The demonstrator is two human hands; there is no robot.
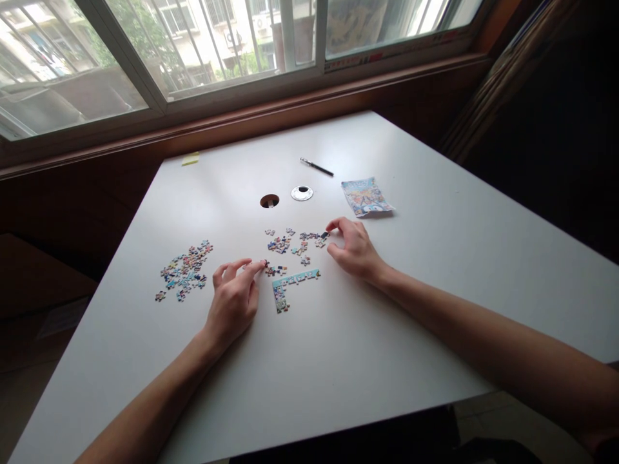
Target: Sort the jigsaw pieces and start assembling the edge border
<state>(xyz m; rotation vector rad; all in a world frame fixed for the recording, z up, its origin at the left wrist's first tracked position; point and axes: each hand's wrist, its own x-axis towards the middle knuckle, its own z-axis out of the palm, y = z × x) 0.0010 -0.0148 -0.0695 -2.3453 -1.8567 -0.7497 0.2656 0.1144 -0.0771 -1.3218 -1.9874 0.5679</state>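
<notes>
My left hand (pixel 233 298) rests on the white table (pixel 367 348), its index finger stretched out to touch a puzzle piece at the left end of a small row of pieces (pixel 276 270). Thumb and fingers of my right hand (pixel 355 251) are apart; its index fingertip is at a dark puzzle piece (pixel 325 235). Between the hands lie loose pieces, including a small cluster (pixel 279 244). Just below them is a joined L-shaped puzzle corner (pixel 296 278) with a light blue top edge. The faces of single pieces are too small to make out.
A larger pile of puzzle pieces (pixel 186 270) spreads left of my left hand. A printed picture sheet (pixel 366 197), a black pen (pixel 317 167), a round hole (pixel 269 201) and a silver cap ring (pixel 302 193) are farther back. Yellow tape (pixel 190 158) marks the far left edge, near the window.
</notes>
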